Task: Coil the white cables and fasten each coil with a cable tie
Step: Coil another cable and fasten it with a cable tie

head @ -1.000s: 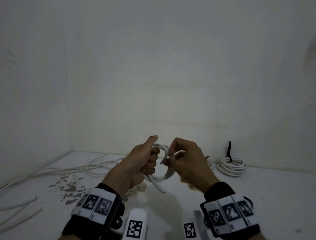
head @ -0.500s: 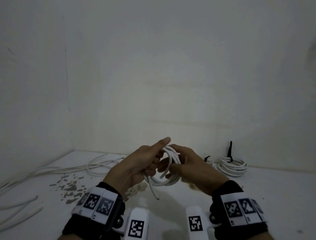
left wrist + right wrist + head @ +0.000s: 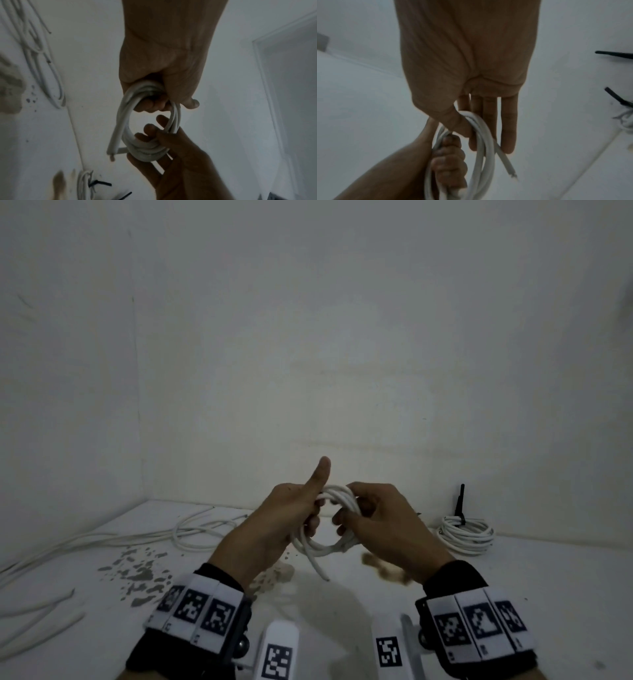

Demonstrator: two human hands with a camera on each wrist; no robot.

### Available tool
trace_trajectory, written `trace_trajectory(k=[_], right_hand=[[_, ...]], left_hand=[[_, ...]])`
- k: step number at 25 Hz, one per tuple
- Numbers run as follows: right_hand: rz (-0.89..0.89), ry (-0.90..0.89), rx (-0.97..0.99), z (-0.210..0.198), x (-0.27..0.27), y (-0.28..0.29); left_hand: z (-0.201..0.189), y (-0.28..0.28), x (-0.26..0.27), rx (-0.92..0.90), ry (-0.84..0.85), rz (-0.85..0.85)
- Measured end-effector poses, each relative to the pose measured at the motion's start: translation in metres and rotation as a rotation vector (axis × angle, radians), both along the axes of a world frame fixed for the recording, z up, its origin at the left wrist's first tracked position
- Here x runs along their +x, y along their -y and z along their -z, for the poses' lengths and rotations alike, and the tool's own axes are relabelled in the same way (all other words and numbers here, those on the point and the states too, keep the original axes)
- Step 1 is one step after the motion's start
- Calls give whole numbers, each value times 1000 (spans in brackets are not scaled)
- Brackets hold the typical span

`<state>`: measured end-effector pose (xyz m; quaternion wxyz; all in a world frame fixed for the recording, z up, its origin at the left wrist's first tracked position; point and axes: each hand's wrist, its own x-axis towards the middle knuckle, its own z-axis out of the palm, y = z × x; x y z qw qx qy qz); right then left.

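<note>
A small coil of white cable [image 3: 310, 546] hangs in the air between both hands above the white table [image 3: 342, 604]. My left hand [image 3: 313, 515] grips the coil's left side with curled fingers, its thumb [image 3: 322, 474] sticking straight up. My right hand [image 3: 346, 518] holds the right side, thumb pinching the strands against its fingers. A loose cable end [image 3: 320, 571] pokes down from the coil. In the left wrist view the coil [image 3: 122, 116] runs from the left hand [image 3: 154, 104] to the right hand [image 3: 154, 135]. In the right wrist view the right thumb [image 3: 464, 127] pins the coil [image 3: 481, 155].
A finished coil [image 3: 467, 534] with an upright black cable tie [image 3: 460, 501] lies at the back right by the wall. Loose white cables [image 3: 191, 532] sprawl at the back left, shorter pieces [image 3: 41, 607] at the far left. Dark stains [image 3: 144, 573] mark the table. Spare black ties [image 3: 614, 54] lie to the right.
The right hand finished laying the cable round and now holds the coil's right side. The left thumb lifted off the coil and points up. Only a short end hangs free.
</note>
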<state>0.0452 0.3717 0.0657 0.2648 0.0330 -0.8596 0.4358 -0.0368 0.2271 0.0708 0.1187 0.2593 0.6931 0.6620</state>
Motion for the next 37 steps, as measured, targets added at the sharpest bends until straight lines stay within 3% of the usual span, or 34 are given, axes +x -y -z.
trace_trajectory(k=[2, 5, 7, 11, 14, 18, 22, 24, 28, 31, 37], right_hand=[[90, -24, -78, -1, 0, -2], [56, 26, -360, -4, 0, 4], [83, 48, -387, -7, -1, 6], [26, 136, -434, -8, -1, 6], [-80, 232, -430, -7, 2, 7], [-152, 314, -491, -5, 2, 3], [-168, 429, -767, 0, -4, 9], [-193, 444, -858, -1, -6, 13], [-235, 386, -1131, -15, -2, 13], [-223, 399, -1192, -24, 3, 4], [-278, 360, -1228, -29, 7, -7]], left_hand=[[1, -1, 1, 155, 154, 122], [6, -7, 7, 400, 354, 212], [10, -11, 9, 508, 413, 232], [6, -12, 4, 399, 302, -32], [6, -8, 2, 282, 304, -119], [9, -8, 2, 97, 329, -86], [6, -7, 6, -7, 392, 84], [6, -5, 6, 32, 428, 148], [9, -5, 4, 393, 614, 407], [11, -9, 8, 475, 611, 504], [7, -20, 20, 468, 533, 417]])
